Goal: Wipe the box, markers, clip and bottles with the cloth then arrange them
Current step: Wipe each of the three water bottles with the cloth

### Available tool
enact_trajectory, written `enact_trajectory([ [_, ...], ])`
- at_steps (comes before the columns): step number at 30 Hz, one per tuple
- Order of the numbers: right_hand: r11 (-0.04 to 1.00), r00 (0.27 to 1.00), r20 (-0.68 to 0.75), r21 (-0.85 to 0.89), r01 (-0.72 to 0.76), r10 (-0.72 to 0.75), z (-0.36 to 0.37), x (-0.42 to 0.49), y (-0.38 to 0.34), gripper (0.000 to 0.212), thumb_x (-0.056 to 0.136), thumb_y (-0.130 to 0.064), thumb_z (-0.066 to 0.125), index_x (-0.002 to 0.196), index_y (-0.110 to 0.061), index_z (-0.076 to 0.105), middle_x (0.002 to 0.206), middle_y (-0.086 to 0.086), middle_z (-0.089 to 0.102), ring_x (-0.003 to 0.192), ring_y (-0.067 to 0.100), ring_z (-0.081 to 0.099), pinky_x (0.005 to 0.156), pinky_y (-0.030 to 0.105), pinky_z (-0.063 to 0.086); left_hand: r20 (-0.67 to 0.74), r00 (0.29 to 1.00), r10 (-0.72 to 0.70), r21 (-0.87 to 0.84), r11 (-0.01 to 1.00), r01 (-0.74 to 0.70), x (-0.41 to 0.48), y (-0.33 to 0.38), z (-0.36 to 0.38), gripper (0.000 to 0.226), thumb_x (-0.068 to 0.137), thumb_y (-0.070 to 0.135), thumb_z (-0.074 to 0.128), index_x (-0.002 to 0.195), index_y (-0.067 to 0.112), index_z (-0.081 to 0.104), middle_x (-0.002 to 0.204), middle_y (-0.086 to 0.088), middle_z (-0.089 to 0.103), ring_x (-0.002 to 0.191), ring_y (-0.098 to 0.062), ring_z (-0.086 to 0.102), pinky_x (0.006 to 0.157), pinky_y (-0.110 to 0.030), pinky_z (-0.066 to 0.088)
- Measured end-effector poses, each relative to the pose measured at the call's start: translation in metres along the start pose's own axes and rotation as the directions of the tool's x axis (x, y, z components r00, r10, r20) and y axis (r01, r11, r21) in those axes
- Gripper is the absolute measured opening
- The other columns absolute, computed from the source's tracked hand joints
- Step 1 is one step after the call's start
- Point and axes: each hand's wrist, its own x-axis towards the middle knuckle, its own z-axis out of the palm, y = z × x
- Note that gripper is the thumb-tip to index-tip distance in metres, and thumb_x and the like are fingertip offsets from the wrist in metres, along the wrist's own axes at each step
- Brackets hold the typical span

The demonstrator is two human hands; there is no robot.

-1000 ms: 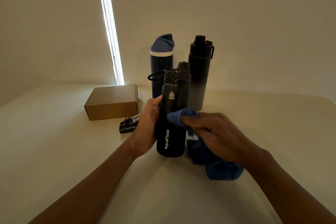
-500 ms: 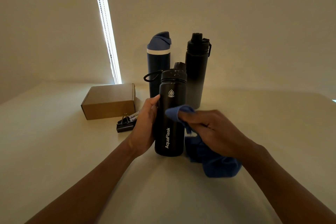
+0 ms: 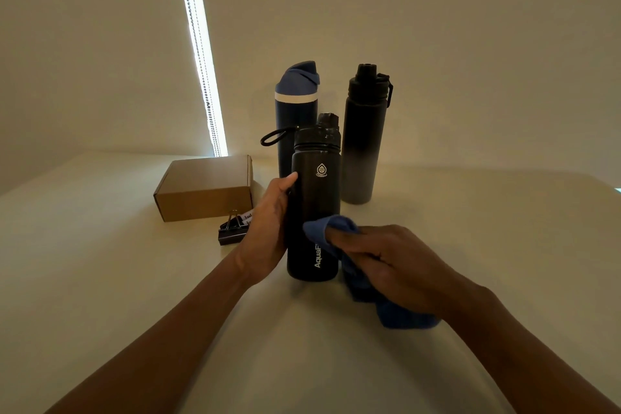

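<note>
The black flask (image 3: 314, 212) stands upright on the desk (image 3: 100, 279), near centre. The left hand (image 3: 268, 228) wraps its side; the right hand (image 3: 386, 262), fingers curled, presses the blue cloth (image 3: 327, 228) against its lower front. A hard sideways rub could tip it back into the navy bottle (image 3: 294, 111) and the grey-black bottle (image 3: 361, 144).

Likely a plain indoor room: bare cream wall (image 3: 437, 27), blind bead chain (image 3: 198, 44), pale table (image 3: 100, 279).
</note>
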Motion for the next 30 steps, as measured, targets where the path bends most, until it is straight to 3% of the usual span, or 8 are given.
enact_trajectory([
  [2, 0.997, 0.990, 0.141, 0.071, -0.040, 0.030, 0.003, 0.002, -0.001, 0.034, 0.105, -0.025, 0.045, 0.132, -0.041, 0.058, 0.109, -0.005, 0.069, 0.095, 0.009, 0.063, 0.087, 0.024, 0.047, -0.012, 1.000, 0.000, -0.004, 1.000, 0.000, 0.001, 0.000, 0.002, 0.078, 0.086, 0.055, 0.060, 0.150, 0.010, 0.048, 0.139, -0.019, 0.063, 0.127, -0.035, 0.062, 0.099, -0.043, 0.054],
  [4, 0.997, 0.968, 0.252, -0.063, 0.040, -0.023, 0.002, 0.001, -0.005, 0.037, 0.106, -0.027, 0.042, 0.137, -0.044, 0.051, 0.111, -0.006, 0.066, 0.089, 0.005, 0.056, 0.085, 0.016, 0.041, -0.025, 1.000, -0.010, -0.014, 1.000, 0.010, 0.001, 0.001, 0.003, 0.082, 0.081, 0.055, 0.058, 0.149, 0.011, 0.049, 0.140, -0.019, 0.062, 0.130, -0.037, 0.059, 0.107, -0.049, 0.049],
  [7, 0.967, 0.981, 0.177, -0.225, 0.116, -0.077, -0.008, 0.000, -0.011, 0.042, 0.105, -0.037, 0.032, 0.143, -0.053, 0.038, 0.112, -0.011, 0.064, 0.086, 0.002, 0.051, 0.079, 0.016, 0.039, -0.004, 1.000, 0.023, 0.013, 1.000, -0.023, 0.001, 0.001, 0.002, 0.079, 0.084, 0.051, 0.064, 0.150, 0.011, 0.048, 0.141, -0.019, 0.061, 0.128, -0.035, 0.060, 0.107, -0.048, 0.050],
  [10, 0.985, 0.997, 0.062, -0.166, 0.045, -0.035, -0.007, 0.000, -0.009, 0.052, 0.094, -0.051, 0.020, 0.143, -0.051, 0.038, 0.110, -0.010, 0.065, 0.087, 0.003, 0.054, 0.084, 0.024, 0.049, 0.004, 0.999, 0.047, 0.013, 0.999, -0.047, 0.002, 0.000, 0.000, 0.081, 0.080, 0.048, 0.059, 0.150, 0.010, 0.046, 0.141, -0.019, 0.061, 0.131, -0.035, 0.058, 0.104, -0.043, 0.050],
  [16, 0.983, 0.969, 0.240, -0.152, 0.099, -0.061, -0.001, 0.001, -0.002, 0.038, 0.105, -0.037, 0.038, 0.137, -0.055, 0.046, 0.104, -0.018, 0.063, 0.087, 0.002, 0.057, 0.083, 0.018, 0.044, 0.069, 0.992, 0.101, 0.046, 0.993, -0.104, 0.000, -0.001, -0.006, 0.070, 0.086, 0.054, 0.050, 0.145, 0.018, 0.053, 0.135, -0.010, 0.069, 0.124, -0.026, 0.067, 0.095, -0.036, 0.058],
  [19, 0.999, 0.997, 0.076, 0.047, 0.008, -0.012, -0.002, 0.004, 0.006, 0.026, 0.101, -0.050, 0.044, 0.123, -0.052, 0.057, 0.103, -0.007, 0.067, 0.089, 0.006, 0.062, 0.091, 0.032, 0.051, 0.097, 0.990, 0.100, 0.043, 0.994, -0.105, -0.002, -0.002, -0.006, 0.072, 0.089, 0.054, 0.048, 0.150, 0.016, 0.049, 0.140, -0.014, 0.064, 0.129, -0.028, 0.063, 0.100, -0.039, 0.055],
  [26, 0.991, 0.955, -0.292, 0.130, -0.004, 0.042, -0.026, 0.026, 0.009, 0.037, 0.107, -0.018, 0.043, 0.137, -0.033, 0.057, 0.085, -0.002, 0.065, 0.073, 0.016, 0.062, 0.066, 0.028, 0.047, 0.149, 0.983, 0.106, 0.131, 0.983, -0.126, -0.005, -0.004, -0.005, 0.060, 0.097, 0.052, 0.042, 0.150, 0.024, 0.048, 0.142, -0.012, 0.063, 0.134, -0.027, 0.059, 0.114, -0.049, 0.042],
  [30, 0.971, 0.926, -0.370, 0.239, 0.016, 0.075, -0.028, 0.030, 0.000, 0.041, 0.104, -0.025, 0.041, 0.135, -0.048, 0.054, 0.090, 0.004, 0.069, 0.078, 0.022, 0.066, 0.070, 0.043, 0.053, 0.160, 0.982, 0.102, 0.154, 0.980, -0.127, -0.006, -0.002, -0.005, 0.062, 0.096, 0.052, 0.042, 0.151, 0.023, 0.046, 0.144, -0.011, 0.061, 0.136, -0.028, 0.057, 0.119, -0.053, 0.038],
])
